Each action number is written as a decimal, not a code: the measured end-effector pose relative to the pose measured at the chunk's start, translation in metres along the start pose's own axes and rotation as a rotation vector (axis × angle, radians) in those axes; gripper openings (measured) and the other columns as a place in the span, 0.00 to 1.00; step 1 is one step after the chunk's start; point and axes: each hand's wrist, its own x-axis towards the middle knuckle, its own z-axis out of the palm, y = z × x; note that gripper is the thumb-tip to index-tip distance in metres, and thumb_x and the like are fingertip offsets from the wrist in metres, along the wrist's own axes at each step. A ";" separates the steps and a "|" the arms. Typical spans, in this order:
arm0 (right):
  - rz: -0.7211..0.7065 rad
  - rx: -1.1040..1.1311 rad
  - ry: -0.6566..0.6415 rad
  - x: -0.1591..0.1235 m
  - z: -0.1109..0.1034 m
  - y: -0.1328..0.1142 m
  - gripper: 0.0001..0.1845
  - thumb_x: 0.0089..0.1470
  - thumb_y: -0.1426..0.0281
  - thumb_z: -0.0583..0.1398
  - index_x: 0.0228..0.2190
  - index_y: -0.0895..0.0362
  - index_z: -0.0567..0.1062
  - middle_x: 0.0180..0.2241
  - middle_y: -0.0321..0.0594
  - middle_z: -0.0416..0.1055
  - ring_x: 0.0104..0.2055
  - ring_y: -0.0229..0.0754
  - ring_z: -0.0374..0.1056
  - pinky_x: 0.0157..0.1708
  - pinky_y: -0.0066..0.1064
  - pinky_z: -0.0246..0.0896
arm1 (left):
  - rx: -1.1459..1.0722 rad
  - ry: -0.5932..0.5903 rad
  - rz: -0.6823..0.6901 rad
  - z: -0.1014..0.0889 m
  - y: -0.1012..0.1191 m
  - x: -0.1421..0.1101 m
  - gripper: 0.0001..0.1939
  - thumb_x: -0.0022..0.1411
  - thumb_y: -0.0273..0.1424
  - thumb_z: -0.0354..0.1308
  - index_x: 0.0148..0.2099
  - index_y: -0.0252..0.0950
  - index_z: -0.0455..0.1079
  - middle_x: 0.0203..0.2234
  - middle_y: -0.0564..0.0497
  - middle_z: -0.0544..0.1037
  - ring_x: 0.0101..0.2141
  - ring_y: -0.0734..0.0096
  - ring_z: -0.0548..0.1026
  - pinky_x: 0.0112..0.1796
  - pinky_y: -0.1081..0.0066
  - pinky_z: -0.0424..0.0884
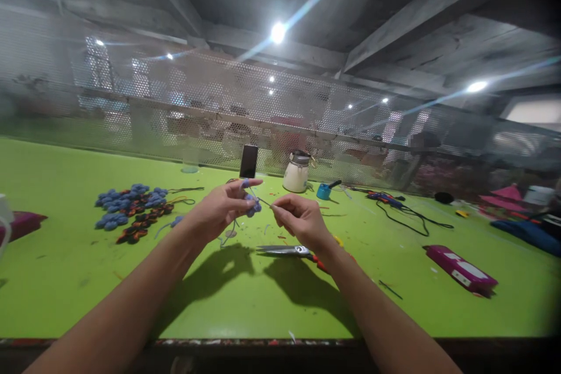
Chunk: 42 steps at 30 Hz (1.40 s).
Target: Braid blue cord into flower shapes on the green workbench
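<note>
Over the middle of the green table, my left hand [223, 205] pinches a small blue-purple crocheted piece [253, 205], with yarn passing around the raised index finger. A loose strand hangs below it. My right hand [302, 219] is closed on a thin crochet hook [265, 203], whose tip meets the crocheted piece; most of its handle is hidden in the fingers. Below the right hand lie scissors [284, 250] with orange-red handles, blades pointing left. To the left rests a pile of blue crocheted flowers [111, 221] with dark orange-and-black pieces [134, 232] among them.
Behind the hands stand a phone [249, 161], a cream jar [295, 174] and a small blue pot [323, 191]. A glue gun [385, 198] with its cord and a magenta box [460, 270] lie to the right. A perforated screen [210, 117] closes off the far edge.
</note>
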 end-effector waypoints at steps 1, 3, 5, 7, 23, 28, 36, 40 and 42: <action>0.041 0.055 -0.008 0.000 0.001 0.001 0.09 0.52 0.65 0.59 0.28 0.59 0.72 0.17 0.32 0.63 0.16 0.30 0.53 0.17 0.24 0.50 | 0.080 -0.005 0.019 0.001 -0.001 0.000 0.26 0.46 0.21 0.64 0.50 0.32 0.70 0.25 0.52 0.74 0.28 0.75 0.70 0.33 0.72 0.64; 0.091 0.104 -0.010 0.001 0.003 0.003 0.09 0.51 0.65 0.59 0.28 0.59 0.71 0.17 0.31 0.63 0.15 0.29 0.51 0.14 0.23 0.47 | 0.198 -0.031 0.055 0.004 -0.002 0.000 0.28 0.46 0.23 0.64 0.53 0.31 0.67 0.23 0.53 0.72 0.26 0.74 0.69 0.32 0.71 0.63; 0.122 0.103 -0.024 0.002 0.003 0.004 0.09 0.50 0.65 0.60 0.28 0.60 0.71 0.16 0.31 0.63 0.14 0.27 0.50 0.13 0.22 0.45 | 0.253 -0.081 0.087 0.008 -0.002 -0.002 0.35 0.47 0.23 0.63 0.58 0.33 0.61 0.22 0.55 0.71 0.26 0.74 0.68 0.31 0.71 0.62; 0.167 0.103 -0.054 0.003 0.003 0.004 0.10 0.49 0.64 0.61 0.28 0.60 0.71 0.16 0.30 0.63 0.13 0.27 0.50 0.12 0.21 0.43 | 0.318 -0.120 0.130 0.011 -0.001 -0.003 0.40 0.48 0.23 0.61 0.63 0.37 0.53 0.21 0.57 0.69 0.25 0.73 0.67 0.29 0.71 0.62; 0.138 0.309 0.086 0.000 0.018 0.008 0.10 0.53 0.63 0.58 0.30 0.58 0.67 0.17 0.29 0.62 0.12 0.28 0.51 0.12 0.22 0.45 | -0.074 -0.076 0.122 0.013 -0.005 -0.004 0.34 0.48 0.21 0.63 0.57 0.39 0.62 0.27 0.53 0.73 0.30 0.77 0.70 0.34 0.75 0.65; -0.158 -0.189 0.118 -0.001 0.004 0.004 0.07 0.53 0.67 0.58 0.30 0.59 0.71 0.23 0.35 0.63 0.24 0.32 0.58 0.24 0.26 0.54 | -0.252 -0.070 0.077 0.006 0.005 -0.007 0.29 0.48 0.18 0.62 0.54 0.36 0.66 0.31 0.50 0.73 0.29 0.79 0.69 0.31 0.78 0.65; 0.055 0.174 0.024 -0.002 0.009 -0.001 0.09 0.52 0.65 0.59 0.29 0.60 0.70 0.17 0.31 0.62 0.15 0.28 0.50 0.14 0.23 0.45 | 0.058 -0.076 0.081 0.003 -0.004 -0.001 0.24 0.49 0.22 0.62 0.51 0.35 0.70 0.27 0.53 0.70 0.29 0.77 0.67 0.33 0.74 0.61; 0.167 0.228 0.012 0.001 0.010 0.003 0.11 0.50 0.64 0.60 0.28 0.60 0.69 0.15 0.30 0.62 0.12 0.27 0.47 0.11 0.21 0.40 | 0.300 -0.137 0.139 0.006 -0.009 0.001 0.28 0.50 0.24 0.60 0.55 0.36 0.65 0.23 0.56 0.66 0.27 0.75 0.64 0.31 0.72 0.60; 0.241 0.235 0.001 0.003 0.009 0.006 0.12 0.48 0.63 0.61 0.26 0.60 0.69 0.14 0.29 0.62 0.11 0.26 0.47 0.10 0.20 0.40 | 0.386 -0.145 0.195 0.009 -0.010 0.000 0.33 0.51 0.23 0.58 0.60 0.38 0.59 0.22 0.57 0.64 0.26 0.75 0.63 0.30 0.72 0.59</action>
